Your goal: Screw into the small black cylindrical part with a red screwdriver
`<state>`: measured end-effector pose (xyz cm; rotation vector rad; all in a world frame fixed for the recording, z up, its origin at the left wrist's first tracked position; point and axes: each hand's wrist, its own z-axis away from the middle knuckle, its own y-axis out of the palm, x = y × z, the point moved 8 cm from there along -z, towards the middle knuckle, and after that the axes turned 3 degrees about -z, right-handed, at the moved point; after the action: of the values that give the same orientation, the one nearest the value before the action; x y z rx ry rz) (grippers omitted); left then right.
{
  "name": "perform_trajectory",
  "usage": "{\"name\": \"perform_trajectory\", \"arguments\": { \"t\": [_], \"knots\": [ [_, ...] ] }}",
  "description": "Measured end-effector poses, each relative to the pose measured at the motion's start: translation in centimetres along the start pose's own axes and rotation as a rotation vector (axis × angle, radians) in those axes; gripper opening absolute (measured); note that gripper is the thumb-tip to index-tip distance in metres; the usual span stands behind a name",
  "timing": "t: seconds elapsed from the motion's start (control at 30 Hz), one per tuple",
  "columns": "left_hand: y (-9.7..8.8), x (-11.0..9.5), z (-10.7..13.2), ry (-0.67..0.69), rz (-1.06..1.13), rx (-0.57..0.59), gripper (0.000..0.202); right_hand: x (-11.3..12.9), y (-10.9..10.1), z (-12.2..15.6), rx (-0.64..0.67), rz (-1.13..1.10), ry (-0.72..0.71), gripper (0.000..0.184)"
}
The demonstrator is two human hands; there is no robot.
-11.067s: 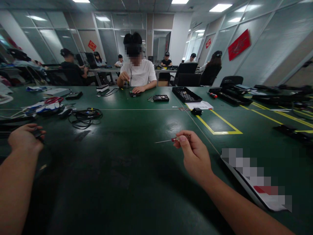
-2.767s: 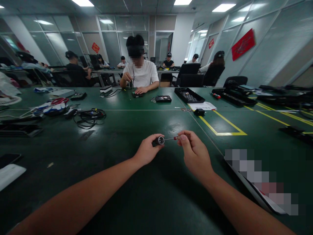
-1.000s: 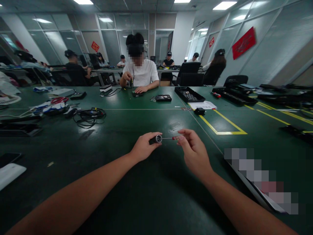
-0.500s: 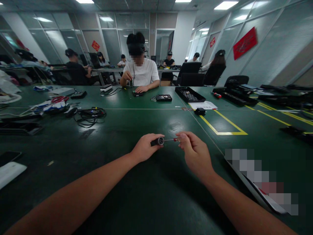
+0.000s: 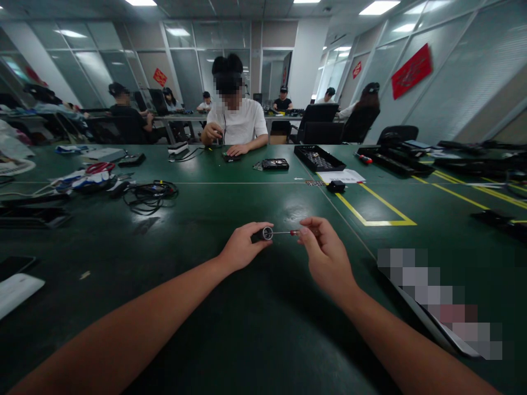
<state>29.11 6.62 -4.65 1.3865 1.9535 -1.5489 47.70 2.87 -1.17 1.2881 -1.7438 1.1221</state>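
My left hand [image 5: 242, 247] is closed round a small black cylinder [image 5: 267, 233], whose round, silver-rimmed end faces me. What this part belongs to I cannot make out. From the right, my right hand [image 5: 325, 249] pinches the red handle of a thin screwdriver [image 5: 293, 233]. Its metal shaft points left, and the tip reaches the side of the cylinder's rim; whether it sits in a screw is too small to tell. Both hands are just over the green tabletop [image 5: 247, 334].
Across the table a person in a white shirt [image 5: 239, 120] works on a small dark device [image 5: 231, 157]. Black trays [image 5: 319, 159] and a black block [image 5: 336, 187] stand at the back right. Tangled black cables [image 5: 150, 195] lie left. A pale flat item, partly blurred, lies right [image 5: 432, 318].
My right fingers have shifted slightly on the screwdriver handle and look more spread. The cylinder and screwdriver have moved a little left and up in view.
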Motion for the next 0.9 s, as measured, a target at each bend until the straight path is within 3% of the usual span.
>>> {"name": "perform_trajectory", "arguments": {
  "t": [0.27, 0.4, 0.5, 0.6, 0.73, 0.9],
  "knots": [
    [0.1, -1.2, 0.1, 0.117, -0.094, 0.007, 0.036, -0.2, -0.7, -0.2, -0.107, -0.015, 0.050, 0.031],
    [-0.4, -2.2, 0.1, 0.200, -0.193, -0.040, 0.034, -2.7, -0.8, -1.0, -0.169, -0.360, 0.248, 0.032],
    [-0.5, -1.6, -0.1, 0.135, -0.206, -0.037, 0.035, -4.5, -0.3, -1.2, -0.167, -0.533, 0.390, 0.032],
    [-0.3, -0.9, -0.2, 0.082, -0.195, -0.018, 0.036, -4.4, -0.9, -1.2, -0.221, -0.433, 0.300, 0.031],
    [0.0, -0.7, -0.1, 0.079, -0.196, 0.002, 0.038, -3.2, -0.7, -1.0, -0.175, -0.284, 0.169, 0.031],
    [0.1, -0.8, -0.1, 0.059, -0.212, 0.021, 0.039, -2.4, -0.6, -1.0, -0.149, -0.183, 0.134, 0.030]
  ]
}}
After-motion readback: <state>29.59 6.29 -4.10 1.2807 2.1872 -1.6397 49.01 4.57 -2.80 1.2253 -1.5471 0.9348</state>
